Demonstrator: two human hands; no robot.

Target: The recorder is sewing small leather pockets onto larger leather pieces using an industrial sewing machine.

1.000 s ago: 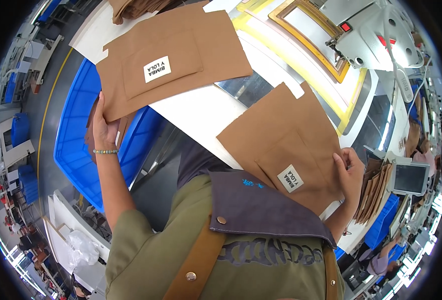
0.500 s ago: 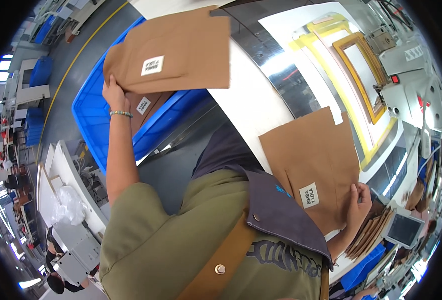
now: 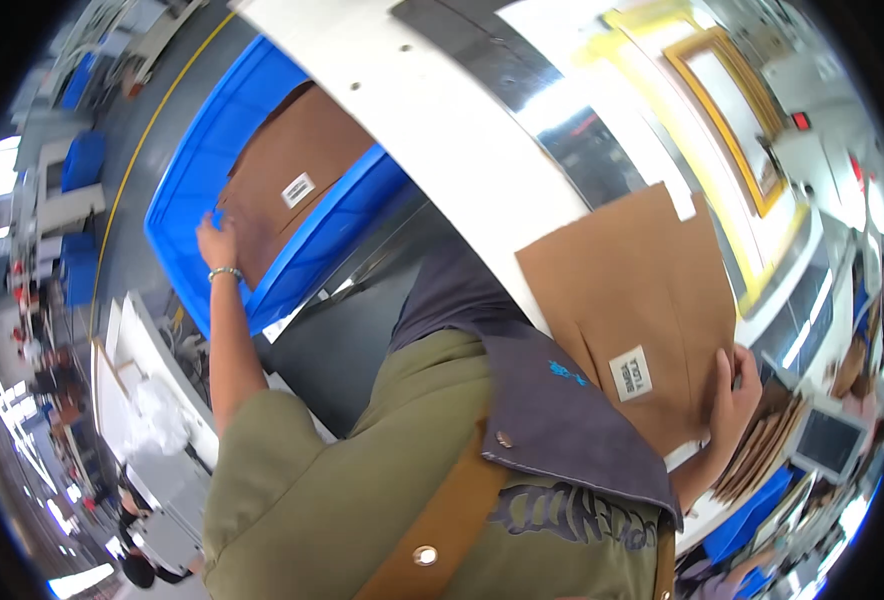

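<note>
- So, in the blue bin, one brown piece with a small white tag can be seen lying already dropped off. How many are stacked beneath it can't be made out.
- Nothing seems to be gripped by the left hand; its fingers look loosely spread, a bit blurred, at the near left part of the bin, close to the brown piece.
- A labelled brown panel is pinched at its right edge by the right hand. It's seen over the edge of the white table, well apart from the bin, so that one isn't put away yet.
- Whether the panel is rested on the table or held just above it can't be told.
- No brown panel can be seen inside the yellow frame beside the machine.
- More brown sheets are stacked at the far right, near the screen. Whether those are finished or waiting isn't shown.
</note>
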